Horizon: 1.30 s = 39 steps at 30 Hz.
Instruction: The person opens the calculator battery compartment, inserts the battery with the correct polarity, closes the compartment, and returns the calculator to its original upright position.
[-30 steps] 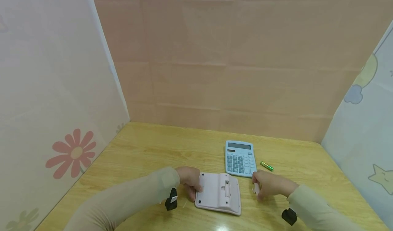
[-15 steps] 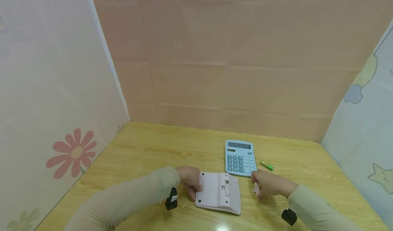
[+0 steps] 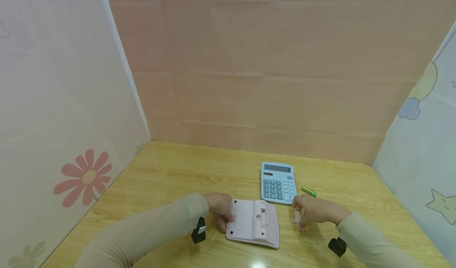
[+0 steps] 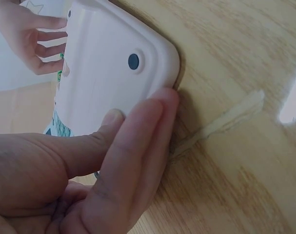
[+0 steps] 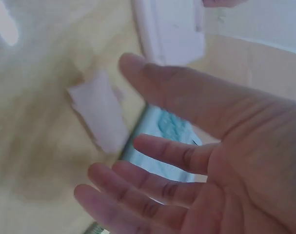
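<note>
A pale pink calculator (image 3: 246, 222) lies face down on the table, its battery slot (image 3: 263, 219) uncovered. My left hand (image 3: 221, 209) grips its left edge; in the left wrist view the thumb presses on its back and the fingers lie along its side. To the right, my right hand (image 3: 315, 211) hovers low with thumb and fingers spread, holding nothing. Below it a small pale pink battery cover (image 5: 99, 112) lies on the table, blurred in the right wrist view.
A light blue calculator (image 3: 278, 185) lies face up behind the pink one, near my right fingertips. Right of it is a green battery (image 3: 309, 191). A strip-like mark (image 4: 226, 119) shows on the wooden table (image 3: 185, 169). Upright sheets enclose the back and sides.
My right hand has let go of the battery cover, its fingers spreading apart and lifting slightly. The left hand and the pink calculator have stayed in place.
</note>
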Motion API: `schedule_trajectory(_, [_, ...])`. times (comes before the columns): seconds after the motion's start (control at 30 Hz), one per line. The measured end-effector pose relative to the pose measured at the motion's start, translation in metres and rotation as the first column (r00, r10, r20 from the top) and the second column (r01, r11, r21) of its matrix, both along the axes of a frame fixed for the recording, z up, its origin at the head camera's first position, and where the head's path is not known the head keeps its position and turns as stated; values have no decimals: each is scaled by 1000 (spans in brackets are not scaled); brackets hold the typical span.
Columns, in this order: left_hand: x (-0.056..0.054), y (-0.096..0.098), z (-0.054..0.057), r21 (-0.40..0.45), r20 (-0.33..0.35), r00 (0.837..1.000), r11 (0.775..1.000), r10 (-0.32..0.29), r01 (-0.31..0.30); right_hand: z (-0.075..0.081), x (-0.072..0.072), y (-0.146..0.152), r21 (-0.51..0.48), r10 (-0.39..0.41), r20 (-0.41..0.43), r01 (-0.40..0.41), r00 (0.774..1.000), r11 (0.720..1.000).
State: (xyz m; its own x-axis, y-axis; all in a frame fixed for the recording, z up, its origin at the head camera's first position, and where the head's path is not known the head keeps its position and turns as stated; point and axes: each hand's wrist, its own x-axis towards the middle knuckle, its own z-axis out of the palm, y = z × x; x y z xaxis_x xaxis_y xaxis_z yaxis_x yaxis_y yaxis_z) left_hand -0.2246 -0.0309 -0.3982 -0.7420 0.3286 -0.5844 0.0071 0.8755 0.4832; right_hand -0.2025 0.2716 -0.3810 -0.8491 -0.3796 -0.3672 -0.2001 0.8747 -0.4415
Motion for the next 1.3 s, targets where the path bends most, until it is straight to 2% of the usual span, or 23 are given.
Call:
schedule_trajectory(0.1, [0, 0, 0, 0, -5, 1000, 1000, -3, 3, 11, -6, 11, -27, 11, -26, -12, 1000, 1000])
schedule_trajectory(0.2, [0, 0, 0, -5, -6, 1000, 1000, -12, 11, 24, -17, 25, -91, -11, -45, 7, 999, 996])
schedule_trajectory(0.33, [-1, -1, -1, -2, -1, 1000, 1000, -17, 17, 32, -34, 46, -171, -83, -76, 69, 994, 983])
schedule_trajectory(0.43, [-2, -2, -4, 17, 11, 1000, 1000, -7, 7, 29, -47, 59, -170, -127, -119, 106, 985, 980])
schedule_trajectory(0.57, [-3, -3, -5, 33, 21, 1000, 999, 3, -4, 15, -62, 68, -142, -151, -160, 129, 976, 981])
schedule_trajectory(0.73, [-4, -2, -5, 37, 27, 1000, 999, 1, -2, -4, -76, 72, -120, -152, -129, 137, 980, 983])
schedule_trajectory(0.93, [-2, -2, -4, 27, 26, 1000, 1000, -9, 8, -17, -82, 66, -78, -161, -31, 158, 986, 984])
schedule_trajectory(1.1, [-2, -2, -5, 20, 20, 1000, 1000, -5, 5, -14, -79, 54, -28, -172, 29, 173, 985, 985])
schedule_trajectory(1.3, [-3, -2, -2, 32, 31, 1000, 999, 1, -2, -9, -77, 46, -8, -181, 37, 182, 983, 983])
